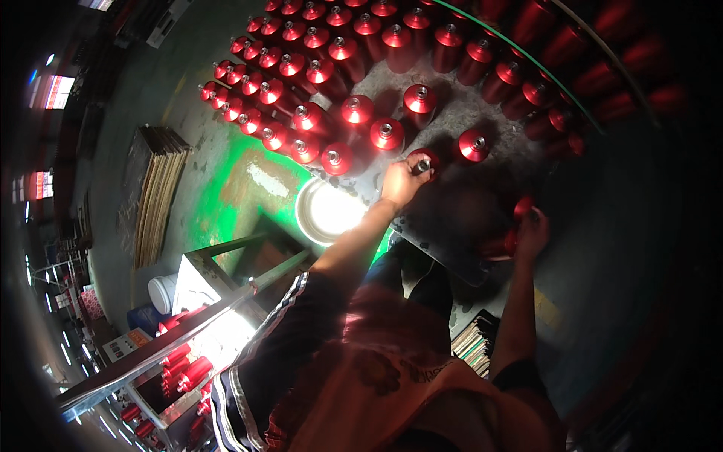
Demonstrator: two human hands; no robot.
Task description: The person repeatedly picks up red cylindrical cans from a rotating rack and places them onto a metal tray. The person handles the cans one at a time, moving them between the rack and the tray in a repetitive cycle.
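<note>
My left hand (pixel 401 183) is closed around the top of a red metal cylinder (pixel 426 157) standing at the near edge of a large group. A short dark piece (pixel 422 167) shows at the fingers; whether it is the cylinder's neck or a separate part, I cannot tell. Off to the right and lower, in shadow, my right hand (pixel 533 232) is closed on another red cylinder (pixel 522 207), whose lower part is dim. Just beyond my left hand stand upright red cylinders (pixel 386 134) with round shoulders and silvery necks, one of them (pixel 474 145) to its right.
Many more cylinders (pixel 319 71) stand in rows behind, with a green strap or hose (pixel 520 49) curving past them. A bright, white-rimmed round container (pixel 305 215) is beside my left forearm. At left are a metal frame (pixel 226 301) and stacked boards (pixel 157 196).
</note>
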